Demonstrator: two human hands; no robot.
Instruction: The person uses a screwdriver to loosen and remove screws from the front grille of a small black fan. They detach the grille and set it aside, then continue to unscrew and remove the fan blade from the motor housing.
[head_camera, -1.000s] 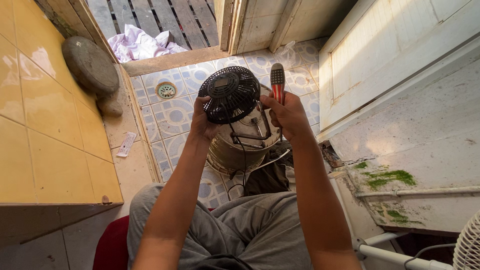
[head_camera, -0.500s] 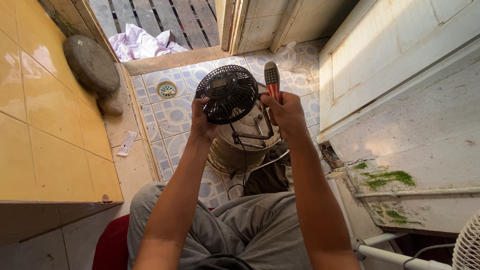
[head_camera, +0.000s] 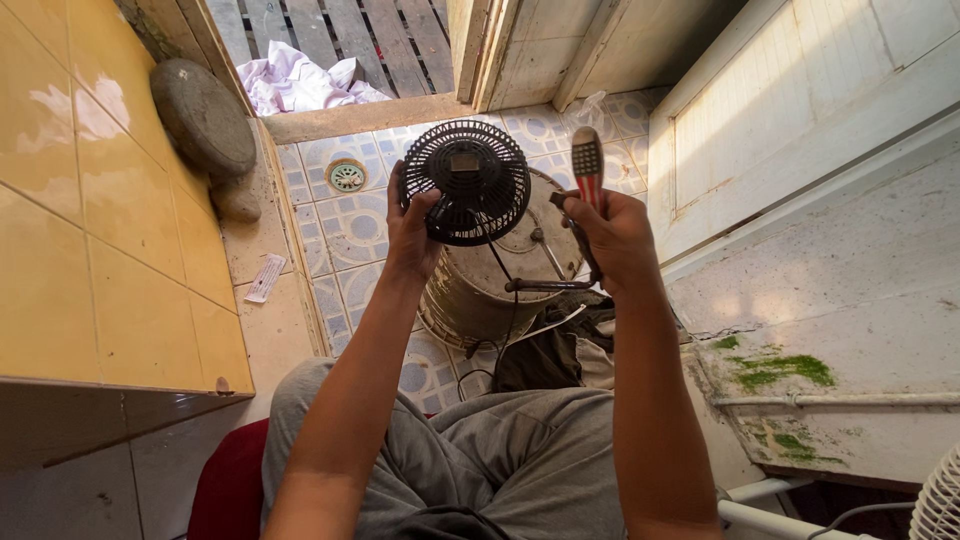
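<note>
The left hand (head_camera: 412, 225) grips the rim of a small round black plastic fan grille (head_camera: 466, 182), held just above a dented round metal drum (head_camera: 495, 280). The right hand (head_camera: 615, 240), beside the grille, is closed around a red-handled screwdriver (head_camera: 587, 170).

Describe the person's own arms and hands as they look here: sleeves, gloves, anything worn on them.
Both arms are bare from the bottom edge of the picture to the fingertips: no sleeves show, and there are no gloves. The left hand and the right hand carry no watch, ring, strap or bracelet that can be seen. The forearms are slim and straight. Lower down, the person wears grey trousers.
</note>
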